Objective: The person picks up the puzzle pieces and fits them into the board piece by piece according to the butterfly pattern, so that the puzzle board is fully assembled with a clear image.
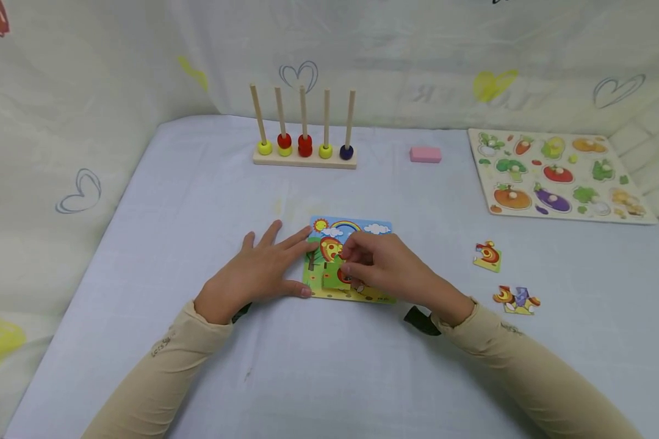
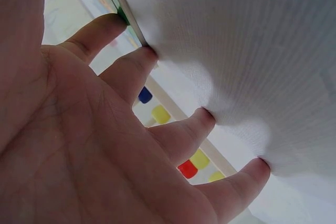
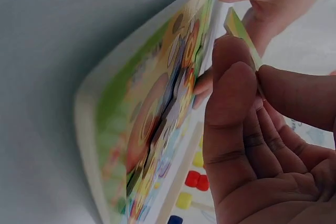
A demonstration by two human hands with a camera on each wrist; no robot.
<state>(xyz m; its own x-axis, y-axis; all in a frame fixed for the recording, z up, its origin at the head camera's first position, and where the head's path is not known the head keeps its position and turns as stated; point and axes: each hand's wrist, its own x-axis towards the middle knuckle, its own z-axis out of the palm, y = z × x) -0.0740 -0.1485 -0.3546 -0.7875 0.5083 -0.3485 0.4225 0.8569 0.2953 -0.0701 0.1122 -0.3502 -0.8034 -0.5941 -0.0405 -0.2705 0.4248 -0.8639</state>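
Note:
A colourful jigsaw puzzle board (image 1: 376, 228) with a sun, rainbow and clouds lies flat on the table. My right hand (image 1: 387, 268) pinches a green puzzle piece (image 1: 332, 277) between thumb and fingers; in the right wrist view this piece (image 3: 241, 30) is tilted and held off the board (image 3: 110, 114). My left hand (image 1: 258, 274) lies spread at the board's left side, thumb and fingertips touching its edge. The left wrist view shows the other fingertips (image 2: 257, 166) of that hand on the white cloth. Part of the board is hidden under the right hand.
Two loose puzzle pieces, one upper (image 1: 489, 256) and one lower (image 1: 517, 300), lie to the right. Behind the board stand a bead-and-peg counter (image 1: 304, 160) and a pink block (image 1: 425, 155). A vegetable peg puzzle (image 1: 565, 189) lies at the back right.

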